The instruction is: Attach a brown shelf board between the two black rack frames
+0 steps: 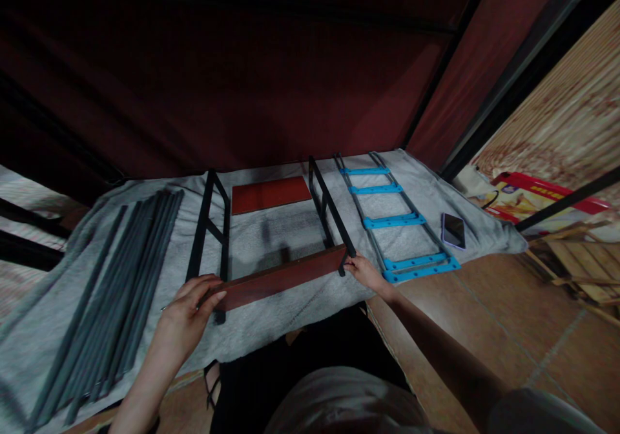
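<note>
The reddish-brown board [285, 279], spanning the near part of two black metal frames [199, 240], looks stiff and fairly light, best held by its ends; the left hand [188, 305] pinches its left end; whether the right hand [362, 271], at its right, grips I cannot tell.

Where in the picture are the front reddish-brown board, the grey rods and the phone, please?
Front reddish-brown board [285, 279]: head view, middle of its broad face.
Grey rods [119, 292]: head view, about midway along the group.
Phone [453, 230]: head view, on its dark screen.
</note>
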Motion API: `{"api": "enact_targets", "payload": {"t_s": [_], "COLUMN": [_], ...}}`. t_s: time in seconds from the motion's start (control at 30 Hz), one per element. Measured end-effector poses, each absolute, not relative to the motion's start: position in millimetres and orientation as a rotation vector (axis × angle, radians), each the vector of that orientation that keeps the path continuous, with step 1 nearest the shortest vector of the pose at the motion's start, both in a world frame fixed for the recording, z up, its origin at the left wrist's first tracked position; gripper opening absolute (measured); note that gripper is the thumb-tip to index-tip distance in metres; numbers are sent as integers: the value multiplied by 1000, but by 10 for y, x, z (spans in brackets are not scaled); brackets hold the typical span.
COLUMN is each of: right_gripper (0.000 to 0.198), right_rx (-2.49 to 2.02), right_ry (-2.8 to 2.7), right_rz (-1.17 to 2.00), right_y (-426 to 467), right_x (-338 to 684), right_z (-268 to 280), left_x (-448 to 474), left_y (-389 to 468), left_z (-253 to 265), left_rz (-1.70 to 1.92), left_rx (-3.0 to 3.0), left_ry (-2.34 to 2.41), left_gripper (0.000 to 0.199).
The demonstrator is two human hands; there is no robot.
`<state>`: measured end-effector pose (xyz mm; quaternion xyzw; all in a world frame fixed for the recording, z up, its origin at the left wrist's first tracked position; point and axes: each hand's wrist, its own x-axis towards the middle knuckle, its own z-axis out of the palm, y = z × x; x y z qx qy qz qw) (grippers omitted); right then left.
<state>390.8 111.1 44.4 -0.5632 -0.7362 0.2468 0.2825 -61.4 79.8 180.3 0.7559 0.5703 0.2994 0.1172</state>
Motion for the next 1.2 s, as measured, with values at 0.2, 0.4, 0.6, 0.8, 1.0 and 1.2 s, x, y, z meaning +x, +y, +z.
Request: {"api": "enact_targets", "payload": {"t_s": [0.2, 0.4, 0.6, 0.8, 1.0, 1.2], "right_gripper": [17, 16, 17, 15, 18, 14], "right_rx": [-1472, -1483, -1463, -1488, -1465, -1486], "right_ry": [-2014, -1987, -2016, -1975, -2029, -1949], "right_rz": [627, 639, 619, 638, 640, 605], "right_y": [1082, 1083, 1058, 1073, 1056, 1024], "right_x": [3893, 3881, 3892, 3852, 3854, 3849], "right_z": [438, 428, 460, 452, 488, 456], "left_x": [-614, -595, -608, -605, -596, -581], "left_y": [795, 789, 790, 784, 785, 776], "left_z": [1791, 1816, 1786, 1792, 1821, 1834], "left_rz": [882, 880, 889, 887, 875, 862], "left_rx": [2200, 2184, 2196, 2199, 2209, 2230], "left_ry": [1671, 1677, 1665, 1670, 1674, 1677], "left_gripper": [52, 52, 50, 50, 52, 52]}}
